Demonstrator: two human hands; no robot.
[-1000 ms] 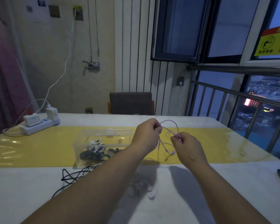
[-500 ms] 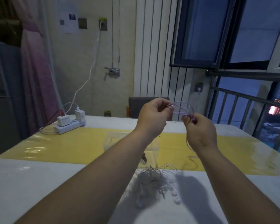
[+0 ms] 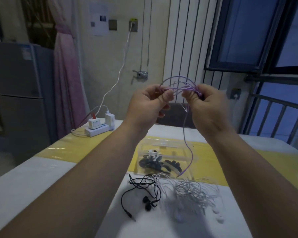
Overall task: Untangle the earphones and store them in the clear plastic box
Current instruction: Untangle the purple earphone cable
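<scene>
Left hand (image 3: 150, 103): I am pinching the purple earphones (image 3: 179, 88) between thumb and fingers, having raised them well above the table.
Right hand (image 3: 208, 107): I am gripping the same bundle at 3 o'clock of my left.
Cable: now gathering into loops, with its tail dangling toward 6 o'clock over the clear plastic box (image 3: 163, 143).
Meaning: this pair looks untangled and is nearing storage.
Waiting: the black earphones (image 3: 144, 191) and white tangle (image 3: 194, 191) are lying at the box's 6 o'clock.

Dim light. I see a grey fridge (image 3: 15, 93) at 9 o'clock, a pink curtain (image 3: 65, 79) at 10, a beige wall (image 3: 107, 54) at 12 and a dusk-blue window (image 3: 244, 31) at 2.
</scene>
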